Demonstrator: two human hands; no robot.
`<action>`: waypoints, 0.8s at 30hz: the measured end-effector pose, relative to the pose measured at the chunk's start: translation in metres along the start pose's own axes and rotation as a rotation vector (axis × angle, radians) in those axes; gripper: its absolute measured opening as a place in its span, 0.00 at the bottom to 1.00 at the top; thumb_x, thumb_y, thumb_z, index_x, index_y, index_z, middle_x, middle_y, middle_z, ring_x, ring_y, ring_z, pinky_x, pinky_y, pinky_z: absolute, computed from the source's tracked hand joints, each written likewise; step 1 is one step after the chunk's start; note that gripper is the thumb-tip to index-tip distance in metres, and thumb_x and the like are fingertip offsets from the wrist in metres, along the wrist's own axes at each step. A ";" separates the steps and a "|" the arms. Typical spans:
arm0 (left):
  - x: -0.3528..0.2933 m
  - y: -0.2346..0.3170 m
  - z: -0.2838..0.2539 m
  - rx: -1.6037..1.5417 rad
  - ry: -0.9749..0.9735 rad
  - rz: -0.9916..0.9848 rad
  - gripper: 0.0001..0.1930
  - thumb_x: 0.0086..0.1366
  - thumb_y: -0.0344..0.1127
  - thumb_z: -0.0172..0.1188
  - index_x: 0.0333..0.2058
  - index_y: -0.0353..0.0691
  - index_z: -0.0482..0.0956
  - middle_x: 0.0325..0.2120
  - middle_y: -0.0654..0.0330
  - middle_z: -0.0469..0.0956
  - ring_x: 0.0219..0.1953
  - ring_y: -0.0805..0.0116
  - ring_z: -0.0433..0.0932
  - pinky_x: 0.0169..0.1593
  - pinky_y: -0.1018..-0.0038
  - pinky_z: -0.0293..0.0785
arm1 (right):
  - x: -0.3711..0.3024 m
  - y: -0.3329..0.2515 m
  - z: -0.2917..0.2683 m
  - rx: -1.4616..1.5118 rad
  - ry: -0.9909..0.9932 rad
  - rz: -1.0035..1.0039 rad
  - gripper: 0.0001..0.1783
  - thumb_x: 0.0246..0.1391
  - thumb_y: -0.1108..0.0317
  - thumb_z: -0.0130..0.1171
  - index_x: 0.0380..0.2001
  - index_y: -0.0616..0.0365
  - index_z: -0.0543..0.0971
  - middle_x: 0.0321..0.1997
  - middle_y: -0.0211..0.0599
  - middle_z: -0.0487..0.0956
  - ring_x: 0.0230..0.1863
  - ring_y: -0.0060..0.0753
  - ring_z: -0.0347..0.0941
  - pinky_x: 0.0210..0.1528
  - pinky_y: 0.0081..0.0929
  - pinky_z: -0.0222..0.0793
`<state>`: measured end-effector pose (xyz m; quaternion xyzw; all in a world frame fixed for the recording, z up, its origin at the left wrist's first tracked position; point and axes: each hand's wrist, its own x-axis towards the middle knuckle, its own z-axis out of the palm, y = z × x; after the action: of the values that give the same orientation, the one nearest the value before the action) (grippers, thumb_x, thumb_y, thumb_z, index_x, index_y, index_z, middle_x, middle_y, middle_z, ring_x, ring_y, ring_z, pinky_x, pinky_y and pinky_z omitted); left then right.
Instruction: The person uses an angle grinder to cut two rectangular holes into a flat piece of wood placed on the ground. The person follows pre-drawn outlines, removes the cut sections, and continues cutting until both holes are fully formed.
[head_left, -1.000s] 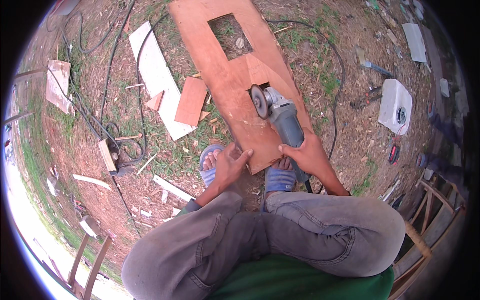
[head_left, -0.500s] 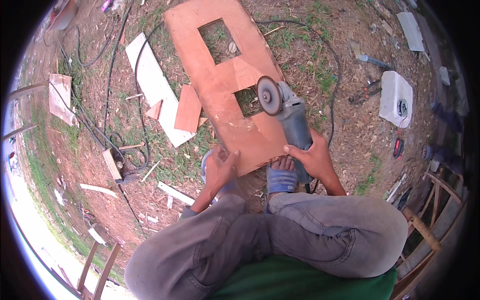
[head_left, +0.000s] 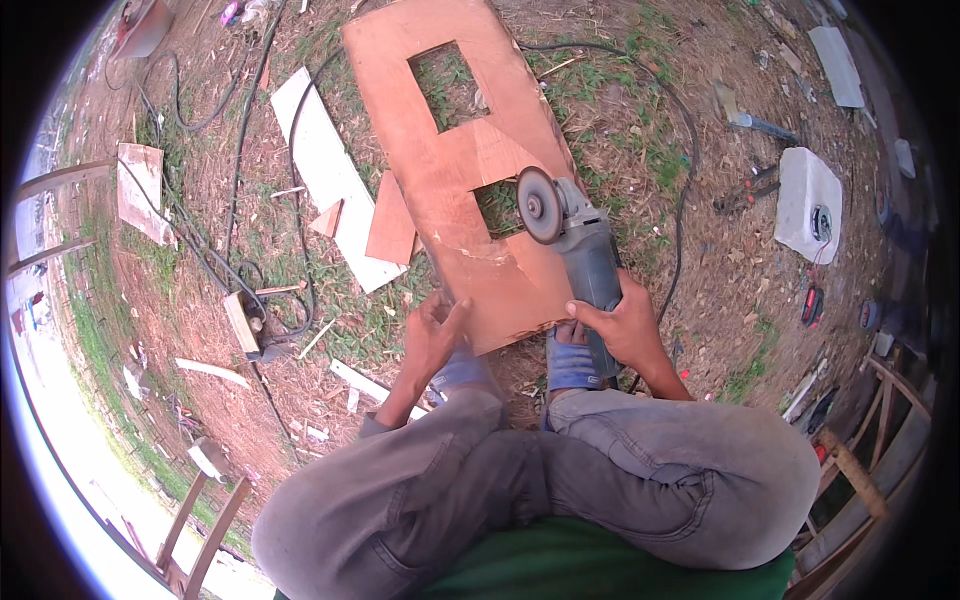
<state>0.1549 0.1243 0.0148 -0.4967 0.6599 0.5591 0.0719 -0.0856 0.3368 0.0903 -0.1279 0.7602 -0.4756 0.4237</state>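
A brown plywood panel (head_left: 500, 285) with two rectangular cutouts lies in front of me, its near end at my feet. My left hand (head_left: 432, 335) pinches the panel's lower left edge between thumb and fingers. Wrapped round the grey body of an angle grinder (head_left: 585, 262) is my right hand (head_left: 632, 322), its thumb near the panel's lower right corner. The grinder's round disc (head_left: 540, 205) points away from me, over the right side of the lower cutout. Whether the disc touches the wood or spins, I cannot tell. My fingers under the grinder are partly hidden.
A white board (head_left: 318, 170) and a plywood offcut (head_left: 391, 222) lie left of the panel. Black cables (head_left: 240, 150) cross the ground there, and another cable (head_left: 690, 170) curves on the right. A white plastic container (head_left: 808, 205) and pliers-like tools (head_left: 748, 188) lie farther right.
The whole view has shifted a little, with the ground sliding right in the picture. Both hands keep their holds on the panel and the grinder.
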 end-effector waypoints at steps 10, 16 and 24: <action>-0.003 0.002 0.024 0.005 -0.125 0.000 0.21 0.72 0.51 0.73 0.41 0.35 0.90 0.29 0.54 0.89 0.30 0.66 0.88 0.38 0.66 0.81 | 0.011 -0.008 0.023 -0.154 -0.023 0.032 0.27 0.60 0.65 0.78 0.50 0.74 0.77 0.29 0.48 0.89 0.24 0.39 0.89 0.28 0.35 0.83; -0.001 0.000 0.026 -0.080 -0.111 0.035 0.19 0.74 0.48 0.75 0.36 0.33 0.88 0.24 0.62 0.86 0.22 0.74 0.82 0.28 0.72 0.76 | 0.013 -0.004 0.026 -0.156 -0.003 0.105 0.27 0.59 0.64 0.79 0.50 0.74 0.77 0.27 0.47 0.88 0.24 0.39 0.90 0.29 0.36 0.82; -0.002 -0.006 0.026 -0.086 -0.089 0.074 0.20 0.71 0.49 0.77 0.32 0.35 0.88 0.24 0.62 0.85 0.23 0.76 0.81 0.28 0.74 0.73 | 0.014 0.003 0.029 -0.260 0.008 -0.002 0.30 0.58 0.62 0.79 0.52 0.76 0.77 0.26 0.49 0.88 0.25 0.41 0.90 0.30 0.38 0.83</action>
<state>0.1483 0.1477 0.0023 -0.4491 0.6495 0.6107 0.0590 -0.0710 0.3122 0.0746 -0.1806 0.8172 -0.3738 0.3999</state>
